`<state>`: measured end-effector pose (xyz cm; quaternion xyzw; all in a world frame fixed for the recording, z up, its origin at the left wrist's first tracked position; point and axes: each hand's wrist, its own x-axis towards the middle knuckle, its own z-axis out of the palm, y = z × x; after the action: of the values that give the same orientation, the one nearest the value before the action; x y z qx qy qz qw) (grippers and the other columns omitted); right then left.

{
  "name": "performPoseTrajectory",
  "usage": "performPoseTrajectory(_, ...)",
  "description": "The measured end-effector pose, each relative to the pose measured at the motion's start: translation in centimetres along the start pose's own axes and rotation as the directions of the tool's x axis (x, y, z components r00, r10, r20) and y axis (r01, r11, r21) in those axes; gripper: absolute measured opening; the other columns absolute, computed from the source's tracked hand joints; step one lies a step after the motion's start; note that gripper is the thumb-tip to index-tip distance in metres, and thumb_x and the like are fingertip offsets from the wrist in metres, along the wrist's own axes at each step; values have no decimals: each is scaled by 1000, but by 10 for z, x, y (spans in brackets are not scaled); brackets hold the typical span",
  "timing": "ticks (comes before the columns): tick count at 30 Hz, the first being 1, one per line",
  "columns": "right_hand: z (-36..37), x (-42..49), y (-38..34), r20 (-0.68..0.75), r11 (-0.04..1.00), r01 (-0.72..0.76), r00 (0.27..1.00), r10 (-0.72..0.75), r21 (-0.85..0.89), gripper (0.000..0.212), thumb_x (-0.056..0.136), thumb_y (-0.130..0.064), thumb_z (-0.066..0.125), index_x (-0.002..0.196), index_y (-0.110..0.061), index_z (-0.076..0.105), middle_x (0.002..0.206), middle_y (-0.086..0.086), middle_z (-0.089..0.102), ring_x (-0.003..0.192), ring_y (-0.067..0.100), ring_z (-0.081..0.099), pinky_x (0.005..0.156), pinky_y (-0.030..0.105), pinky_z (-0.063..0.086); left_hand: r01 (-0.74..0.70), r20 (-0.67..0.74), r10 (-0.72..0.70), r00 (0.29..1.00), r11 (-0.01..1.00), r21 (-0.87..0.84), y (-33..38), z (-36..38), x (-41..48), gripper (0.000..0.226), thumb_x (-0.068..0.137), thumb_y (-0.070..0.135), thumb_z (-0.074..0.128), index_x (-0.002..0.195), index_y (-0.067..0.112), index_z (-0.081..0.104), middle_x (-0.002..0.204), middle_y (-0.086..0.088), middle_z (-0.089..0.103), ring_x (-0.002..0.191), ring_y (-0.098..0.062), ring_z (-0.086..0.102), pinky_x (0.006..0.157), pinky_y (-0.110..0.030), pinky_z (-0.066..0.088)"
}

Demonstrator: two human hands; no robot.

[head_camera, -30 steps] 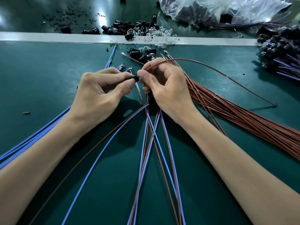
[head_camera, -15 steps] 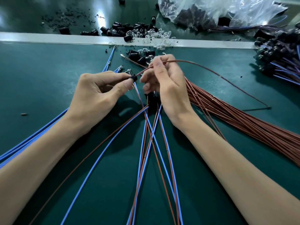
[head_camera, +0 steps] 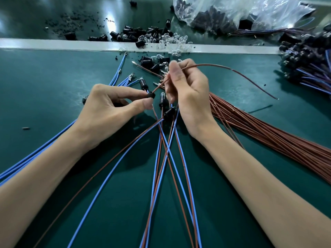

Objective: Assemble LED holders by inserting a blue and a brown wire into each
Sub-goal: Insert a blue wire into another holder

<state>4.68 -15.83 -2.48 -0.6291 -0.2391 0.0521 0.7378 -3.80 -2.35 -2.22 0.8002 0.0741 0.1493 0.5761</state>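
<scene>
I see the left hand (head_camera: 107, 111) pinching a small black LED holder (head_camera: 151, 95) between thumb and forefinger. The right hand (head_camera: 189, 93), just beside it, pinches a brown wire (head_camera: 215, 65) that slants down-left from its fingers to the holder's top, in line for a push, so the right hand does the driving. The wire's tip and the holder's openings are too small to make out — I cannot tell whether it has entered, or what is already seated.

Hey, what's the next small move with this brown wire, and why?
Probably push the brown wire down into the holder: the right hand pinches it with its tip at the holder, which the left hand pinches.
</scene>
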Motion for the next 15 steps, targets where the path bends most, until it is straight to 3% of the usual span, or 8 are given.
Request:
performPoseTrajectory(3, 1, -1, 1, 86, 968, 83, 994, -64, -238, 24, 91, -22, 59, 67, -23, 53, 52, -12, 49, 47, 2, 43, 50, 19, 34, 3, 44, -3, 999, 1000, 3, 0, -1, 0, 28, 62, 51, 76, 84, 35, 76, 82, -30, 67, 70, -25, 55, 70, -49, 47)
performPoseTrajectory(6, 1, -2, 2, 151, 948, 99, 987, -55, -302, 21, 88, -19, 65, 69, -22, 58, 49, -13, 53, 44, 0, 47, 49, 15, 37, 9, 44, -9, 999, 1000, 4, -1, -1, 0, 22, 66, 42, 76, 86, 33, 75, 80, -24, 70, 69, -33, 61, 72, -59, 50)
performPoseTrajectory(9, 1, -2, -1, 90, 998, 14, 996, -9, -61, 11, 93, -22, 56, 85, -15, 58, 57, -7, 60, 49, 7, 53, 49, 19, 43, 12, 38, -10, 999, 998, -58, -1, -2, 0, 15, 70, 36, 73, 84, 31, 75, 76, -3, 74, 73, -27, 52, 73, -50, 44)
performPoseTrajectory(11, 1, -1, -2, 28, 998, -16, 1000, 14, 61, 19, 98, -21, 46, 82, -14, 53, 59, -5, 60, 52, 12, 53, 49, 22, 44, 10, 50, -7, 999, 998, -61, -2, -2, 0, 12, 71, 35, 72, 82, 32, 75, 77, -3, 74, 74, -26, 50, 73, -47, 41)
performPoseTrajectory(15, 1, -2, 1, 73, 968, 85, 995, -70, -236, 28, 97, -19, 51, 69, -18, 52, 58, -7, 52, 50, 7, 46, 51, 23, 39, -12, 66, 15, 998, 999, -33, -3, -2, 0, 14, 70, 38, 74, 83, 34, 75, 76, -5, 74, 72, -25, 52, 72, -43, 40)
